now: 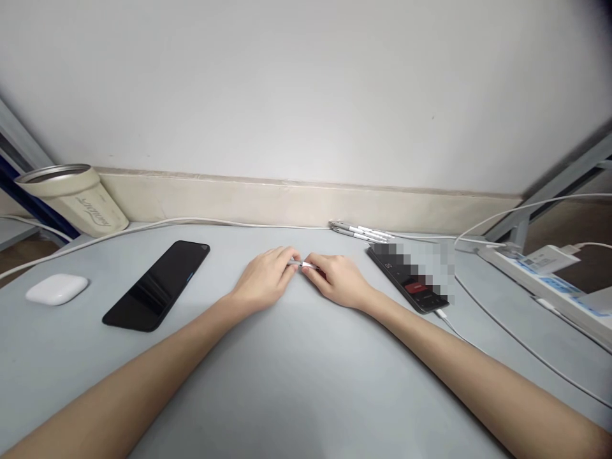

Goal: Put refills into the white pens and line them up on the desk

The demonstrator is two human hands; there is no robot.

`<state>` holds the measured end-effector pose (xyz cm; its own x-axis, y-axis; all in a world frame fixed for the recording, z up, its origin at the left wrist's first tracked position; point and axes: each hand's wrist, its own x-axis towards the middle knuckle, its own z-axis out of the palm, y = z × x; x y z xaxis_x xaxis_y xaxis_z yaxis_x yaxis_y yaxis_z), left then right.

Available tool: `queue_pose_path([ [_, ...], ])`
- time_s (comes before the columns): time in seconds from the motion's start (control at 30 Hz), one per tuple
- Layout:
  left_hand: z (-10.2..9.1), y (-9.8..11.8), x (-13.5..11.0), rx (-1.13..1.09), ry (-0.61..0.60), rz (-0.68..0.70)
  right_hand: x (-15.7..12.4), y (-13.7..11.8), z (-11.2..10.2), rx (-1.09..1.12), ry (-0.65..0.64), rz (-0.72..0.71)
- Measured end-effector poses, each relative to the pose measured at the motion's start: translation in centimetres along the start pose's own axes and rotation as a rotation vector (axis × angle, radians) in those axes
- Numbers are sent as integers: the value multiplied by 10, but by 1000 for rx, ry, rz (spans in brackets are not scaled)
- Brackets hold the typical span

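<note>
Two-handed, probably for steadiness, pinches a slim white-and-grey, plastic-looking, pen-like rod (308, 264) by both ends with left hand (264, 278) and right hand (342, 279) at frame centre; has slender silver-and-white pens (363, 232) bunched right of centre, presumably handy.

Pale wall (296, 95), beige baseboard (229, 197) beneath; grey tabletop (296, 389) in front.

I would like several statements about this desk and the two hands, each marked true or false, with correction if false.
1. The left hand and right hand both hold a pen-like object. True.
2. The white case lies right of the left phone. False: it lies left of that phone.
3. Several pens lie near the wall. True.
4. The left phone is plugged in. False: no cable reaches it; a white cable enters the right phone.
</note>
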<state>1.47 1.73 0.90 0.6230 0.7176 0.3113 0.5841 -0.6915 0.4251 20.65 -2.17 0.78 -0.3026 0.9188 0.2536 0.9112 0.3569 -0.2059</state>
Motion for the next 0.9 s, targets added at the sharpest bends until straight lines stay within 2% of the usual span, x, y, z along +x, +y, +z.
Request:
queue_pose_path([
  [0.4, 2, -3, -1, 33, 27, 63, 0, -1, -1, 6, 1, -2],
  [0.9, 4, -4, 0, 42, 35, 59, -1, 0, 0, -3, 13, -31],
])
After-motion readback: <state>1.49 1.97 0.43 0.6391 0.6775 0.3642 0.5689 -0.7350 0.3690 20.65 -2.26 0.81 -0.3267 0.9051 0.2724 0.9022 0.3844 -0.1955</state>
